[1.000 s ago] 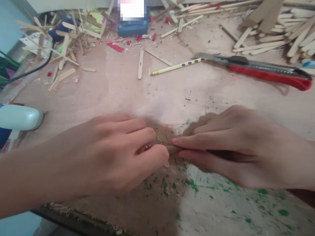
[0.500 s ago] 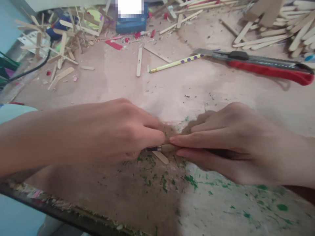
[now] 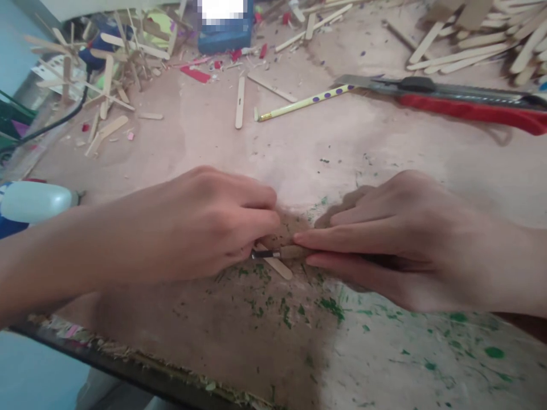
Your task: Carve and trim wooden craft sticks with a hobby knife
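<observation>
My right hand (image 3: 384,245) lies low on the table, its thumb and forefinger pinched on the wooden handle of a slim hand tool (image 3: 294,252). A shiny metal collar and a dark, narrow front part point left from that handle, looking like a small craft knife. The far tip is hidden by my left hand (image 3: 217,222), which is closed with its fingers curled under. From beneath those fingers a wooden craft stick (image 3: 280,267) slants out towards me, and the tool lies across it. The stick's other end is out of sight.
A red utility knife (image 3: 453,102), blade out, rests beside a dotted pencil (image 3: 299,105). Craft sticks are piled (image 3: 482,45) at back right, with glued sticks (image 3: 106,80) at left. A pale rounded device (image 3: 38,202) sits by my left forearm. Shavings line the table edge (image 3: 128,361).
My left hand has shifted slightly up and left, showing more of the tool's dark part and the stick. My right hand keeps its pinch. The view has tilted a little.
</observation>
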A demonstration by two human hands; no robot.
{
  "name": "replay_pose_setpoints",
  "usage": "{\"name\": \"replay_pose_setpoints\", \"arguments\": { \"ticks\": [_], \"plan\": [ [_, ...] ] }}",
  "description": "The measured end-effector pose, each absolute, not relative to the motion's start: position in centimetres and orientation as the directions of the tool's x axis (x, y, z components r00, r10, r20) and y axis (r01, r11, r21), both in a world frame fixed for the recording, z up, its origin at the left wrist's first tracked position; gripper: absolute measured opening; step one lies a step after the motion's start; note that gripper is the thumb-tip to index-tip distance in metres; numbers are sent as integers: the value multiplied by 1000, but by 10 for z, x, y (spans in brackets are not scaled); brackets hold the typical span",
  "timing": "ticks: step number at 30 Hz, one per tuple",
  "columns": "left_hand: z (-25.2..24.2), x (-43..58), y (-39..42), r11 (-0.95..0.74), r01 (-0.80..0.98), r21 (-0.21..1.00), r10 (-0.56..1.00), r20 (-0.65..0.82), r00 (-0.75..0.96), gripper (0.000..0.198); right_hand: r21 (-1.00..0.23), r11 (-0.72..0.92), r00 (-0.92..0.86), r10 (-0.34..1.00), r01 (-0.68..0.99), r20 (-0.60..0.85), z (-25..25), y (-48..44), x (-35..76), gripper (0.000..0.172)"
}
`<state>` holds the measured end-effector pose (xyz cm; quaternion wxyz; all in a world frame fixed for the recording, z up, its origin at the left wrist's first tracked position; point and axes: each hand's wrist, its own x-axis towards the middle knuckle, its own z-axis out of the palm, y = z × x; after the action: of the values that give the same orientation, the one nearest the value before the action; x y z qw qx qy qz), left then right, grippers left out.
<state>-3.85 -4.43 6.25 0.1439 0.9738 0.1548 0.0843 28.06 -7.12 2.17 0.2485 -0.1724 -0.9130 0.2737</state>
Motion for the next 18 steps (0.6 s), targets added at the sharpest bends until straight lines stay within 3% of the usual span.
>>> {"name": "replay_pose_setpoints", "arguments": {
  "ticks": [4,9,15,18],
  "plan": [
    [69,-43,-36,-839,379,390,460,137,877,26,-610,774,-806,465,169,367,20,-72,280,31],
    [74,-64,-41,-793,531,299,593,179,785,22,-633,754,-815,472,175,336,21,-71,281,25],
    [66,-78,-57,-855,490,173,516,171,840,36,-716,675,-813,512,181,277,26,-69,285,20],
    [61,-75,-59,-864,414,286,474,182,862,35,-762,618,-772,575,192,271,25,-70,292,21]
  ]
}}
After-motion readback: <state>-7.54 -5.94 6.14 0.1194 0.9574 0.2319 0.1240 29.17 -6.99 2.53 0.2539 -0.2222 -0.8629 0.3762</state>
